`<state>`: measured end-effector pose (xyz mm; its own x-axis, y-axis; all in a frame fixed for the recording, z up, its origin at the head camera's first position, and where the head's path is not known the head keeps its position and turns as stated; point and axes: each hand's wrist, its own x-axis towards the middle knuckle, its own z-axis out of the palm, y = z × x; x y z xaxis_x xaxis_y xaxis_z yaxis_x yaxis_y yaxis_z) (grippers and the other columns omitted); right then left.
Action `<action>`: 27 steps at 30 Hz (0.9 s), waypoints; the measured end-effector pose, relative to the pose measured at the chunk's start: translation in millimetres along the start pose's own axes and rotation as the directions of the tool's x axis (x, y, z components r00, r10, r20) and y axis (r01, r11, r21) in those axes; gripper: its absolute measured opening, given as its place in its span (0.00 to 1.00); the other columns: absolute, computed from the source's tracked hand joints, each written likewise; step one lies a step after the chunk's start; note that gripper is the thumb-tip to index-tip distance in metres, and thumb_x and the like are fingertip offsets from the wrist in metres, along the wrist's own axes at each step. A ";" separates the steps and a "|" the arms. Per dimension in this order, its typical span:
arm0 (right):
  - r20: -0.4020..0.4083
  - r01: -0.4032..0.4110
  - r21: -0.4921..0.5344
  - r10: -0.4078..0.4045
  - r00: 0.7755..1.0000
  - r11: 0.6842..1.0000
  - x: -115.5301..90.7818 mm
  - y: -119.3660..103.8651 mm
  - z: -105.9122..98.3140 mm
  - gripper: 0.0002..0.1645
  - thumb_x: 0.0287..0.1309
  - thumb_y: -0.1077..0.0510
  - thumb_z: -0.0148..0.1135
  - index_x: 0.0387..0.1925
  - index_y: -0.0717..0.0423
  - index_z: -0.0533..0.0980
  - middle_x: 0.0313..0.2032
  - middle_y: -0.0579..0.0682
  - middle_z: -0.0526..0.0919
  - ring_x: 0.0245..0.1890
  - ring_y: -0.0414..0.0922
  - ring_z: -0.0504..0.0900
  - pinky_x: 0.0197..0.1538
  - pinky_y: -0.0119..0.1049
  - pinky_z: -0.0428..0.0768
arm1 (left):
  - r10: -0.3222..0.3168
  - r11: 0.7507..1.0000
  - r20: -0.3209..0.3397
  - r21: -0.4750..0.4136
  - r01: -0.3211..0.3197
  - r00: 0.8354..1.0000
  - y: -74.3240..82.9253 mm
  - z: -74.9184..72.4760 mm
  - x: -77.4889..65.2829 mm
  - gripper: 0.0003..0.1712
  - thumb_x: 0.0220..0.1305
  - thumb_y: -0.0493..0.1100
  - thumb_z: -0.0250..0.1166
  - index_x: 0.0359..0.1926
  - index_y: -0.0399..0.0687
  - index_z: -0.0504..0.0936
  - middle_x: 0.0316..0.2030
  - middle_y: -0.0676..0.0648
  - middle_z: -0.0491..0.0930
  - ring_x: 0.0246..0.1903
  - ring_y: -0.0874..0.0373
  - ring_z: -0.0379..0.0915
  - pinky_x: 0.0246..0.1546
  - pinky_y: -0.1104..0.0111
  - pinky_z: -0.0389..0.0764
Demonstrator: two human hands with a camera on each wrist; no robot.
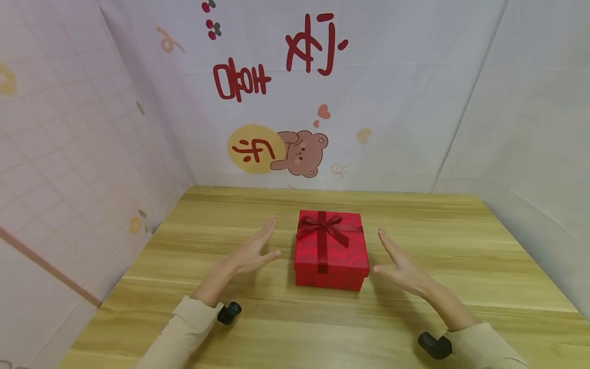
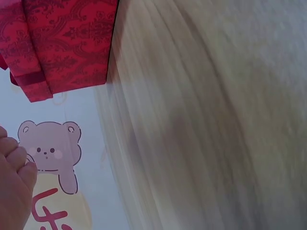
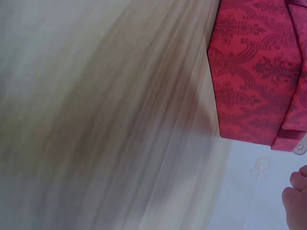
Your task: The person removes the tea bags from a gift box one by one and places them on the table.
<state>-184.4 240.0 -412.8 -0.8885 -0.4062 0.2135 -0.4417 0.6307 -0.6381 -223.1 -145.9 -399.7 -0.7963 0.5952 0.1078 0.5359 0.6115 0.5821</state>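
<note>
A square red gift box [image 1: 335,253] with a darker damask-like pattern sits on the wooden table [image 1: 295,333], between the two hands. Its lid is on, crossed by a dark red ribbon [image 1: 322,251] tied in a bow toward the far side. The left hand [image 1: 251,253] and right hand [image 1: 404,270] are both ungripped, fingers extended, just beside the box. Both wrist views cut off the box and hands; its far face is hidden from the head view.

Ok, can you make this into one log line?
red gift box: closed, on table | left hand: open, beside box, not touching | right hand: open, beside box, not touching
</note>
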 end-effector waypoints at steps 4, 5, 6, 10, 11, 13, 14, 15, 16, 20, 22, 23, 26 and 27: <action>-0.001 0.005 0.034 -0.005 1.000 0.999 1.3 -4.0 4.4 0.59 0.49 0.45 0.65 0.70 0.63 0.41 0.68 0.68 0.45 0.65 0.67 0.48 0.58 0.66 0.54 | 0.043 0.999 0.005 -0.032 -0.043 0.999 2.4 4.4 3.2 0.52 0.61 0.70 0.45 0.70 0.42 0.34 0.70 0.46 0.30 0.69 0.48 0.31 0.66 0.51 0.44; -0.002 0.006 0.042 -0.006 1.000 0.999 1.5 -5.1 5.5 0.59 0.48 0.45 0.65 0.70 0.62 0.41 0.68 0.67 0.45 0.65 0.66 0.48 0.59 0.65 0.54 | 0.049 0.998 0.009 -0.040 -0.049 0.999 3.2 5.7 4.1 0.54 0.59 0.72 0.44 0.70 0.42 0.33 0.70 0.47 0.30 0.69 0.48 0.31 0.66 0.52 0.44; -0.011 0.010 0.030 -0.009 1.000 0.999 1.6 -6.3 6.7 0.59 0.48 0.44 0.65 0.70 0.62 0.42 0.68 0.67 0.46 0.65 0.66 0.49 0.59 0.64 0.56 | 0.054 0.998 0.015 -0.043 -0.054 0.998 4.0 7.1 5.0 0.55 0.58 0.74 0.43 0.70 0.43 0.33 0.70 0.47 0.30 0.69 0.48 0.32 0.66 0.52 0.44; -0.004 0.018 0.028 -0.018 1.000 0.999 2.7 -9.0 11.5 0.59 0.46 0.46 0.67 0.70 0.63 0.43 0.67 0.68 0.48 0.64 0.66 0.51 0.59 0.63 0.58 | 0.051 0.997 0.052 -0.063 -0.048 0.997 8.6 11.2 8.7 0.57 0.56 0.73 0.47 0.70 0.44 0.33 0.70 0.47 0.30 0.69 0.49 0.32 0.66 0.53 0.44; 0.007 0.011 0.026 -0.011 1.000 1.000 3.0 -9.5 12.6 0.59 0.46 0.47 0.67 0.69 0.63 0.42 0.67 0.68 0.48 0.64 0.66 0.51 0.59 0.63 0.58 | 0.047 0.997 0.062 -0.066 -0.043 0.997 10.1 12.0 9.7 0.56 0.57 0.71 0.49 0.70 0.43 0.33 0.71 0.46 0.30 0.69 0.49 0.32 0.66 0.53 0.45; 0.038 -0.008 0.049 0.007 0.999 0.999 4.1 -9.6 14.3 0.60 0.46 0.48 0.68 0.69 0.65 0.42 0.67 0.68 0.47 0.64 0.67 0.50 0.59 0.64 0.56 | 0.034 0.997 0.083 -0.075 -0.028 0.996 13.0 13.9 12.2 0.55 0.58 0.65 0.55 0.70 0.43 0.34 0.71 0.46 0.31 0.69 0.48 0.33 0.66 0.53 0.45; 0.051 -0.023 0.054 0.020 0.998 0.998 4.8 -9.3 15.2 0.60 0.46 0.48 0.68 0.69 0.66 0.41 0.67 0.68 0.47 0.65 0.66 0.50 0.59 0.64 0.56 | 0.026 0.996 0.091 -0.082 -0.019 0.995 14.7 14.5 13.3 0.55 0.58 0.62 0.57 0.70 0.43 0.34 0.71 0.46 0.32 0.69 0.48 0.33 0.66 0.53 0.45; 0.065 -0.038 0.064 0.034 0.997 0.997 5.2 -9.5 15.9 0.60 0.46 0.49 0.68 0.69 0.66 0.41 0.68 0.67 0.46 0.65 0.66 0.50 0.59 0.64 0.56 | 0.017 0.997 0.100 -0.080 -0.009 0.995 15.9 15.6 14.4 0.55 0.58 0.60 0.59 0.71 0.43 0.35 0.71 0.46 0.32 0.69 0.48 0.33 0.66 0.53 0.46; 0.074 -0.047 0.070 0.042 0.996 0.996 5.6 -9.6 16.6 0.60 0.46 0.49 0.67 0.69 0.67 0.41 0.68 0.67 0.46 0.65 0.66 0.50 0.59 0.64 0.56 | 0.009 0.997 0.106 -0.080 -0.001 0.994 17.1 16.6 15.5 0.55 0.58 0.58 0.60 0.71 0.43 0.35 0.71 0.46 0.33 0.69 0.48 0.33 0.66 0.52 0.47; 0.079 -0.037 0.081 0.031 0.996 0.996 7.9 -9.2 19.7 0.59 0.48 0.48 0.67 0.69 0.67 0.41 0.68 0.67 0.47 0.65 0.65 0.51 0.59 0.64 0.57 | -0.016 0.997 0.126 -0.071 0.025 0.992 20.3 19.7 18.2 0.56 0.55 0.59 0.62 0.71 0.43 0.37 0.71 0.47 0.34 0.69 0.49 0.35 0.65 0.52 0.49; 0.071 -0.017 0.082 0.011 0.997 0.997 9.1 -8.3 21.0 0.59 0.48 0.49 0.67 0.69 0.67 0.42 0.67 0.66 0.48 0.65 0.64 0.51 0.59 0.63 0.58 | -0.014 0.998 0.131 -0.066 0.023 0.991 21.3 20.9 19.6 0.56 0.55 0.59 0.63 0.71 0.42 0.38 0.71 0.47 0.35 0.69 0.49 0.36 0.65 0.52 0.50; 0.067 -0.006 0.085 0.001 0.998 0.996 9.7 -7.6 21.6 0.58 0.48 0.49 0.67 0.69 0.67 0.42 0.67 0.66 0.49 0.65 0.64 0.52 0.59 0.63 0.58 | -0.012 0.998 0.132 -0.061 0.020 0.991 21.7 21.6 20.4 0.56 0.55 0.59 0.63 0.71 0.42 0.39 0.71 0.46 0.36 0.69 0.48 0.37 0.65 0.52 0.51; 0.054 0.019 0.100 -0.025 0.998 0.995 10.9 -6.0 22.7 0.57 0.49 0.50 0.67 0.69 0.65 0.43 0.67 0.65 0.51 0.65 0.63 0.53 0.58 0.63 0.60 | -0.005 0.999 0.126 -0.039 0.010 0.992 22.0 23.4 22.7 0.55 0.55 0.60 0.63 0.71 0.43 0.40 0.71 0.45 0.40 0.68 0.48 0.40 0.65 0.53 0.53; 0.051 0.024 0.106 -0.030 0.998 0.994 11.3 -5.6 22.9 0.56 0.50 0.51 0.66 0.69 0.65 0.43 0.67 0.65 0.51 0.65 0.63 0.53 0.58 0.63 0.60 | -0.003 0.999 0.122 -0.033 0.008 0.993 22.1 24.0 23.4 0.55 0.55 0.60 0.63 0.71 0.43 0.40 0.71 0.45 0.40 0.68 0.48 0.41 0.65 0.54 0.53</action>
<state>-189.1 216.8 -423.7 -0.8674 -0.4582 0.1942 -0.4475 0.5473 -0.7072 -223.2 -105.9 -403.6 -0.7581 0.6521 0.0068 0.5202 0.5984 0.6094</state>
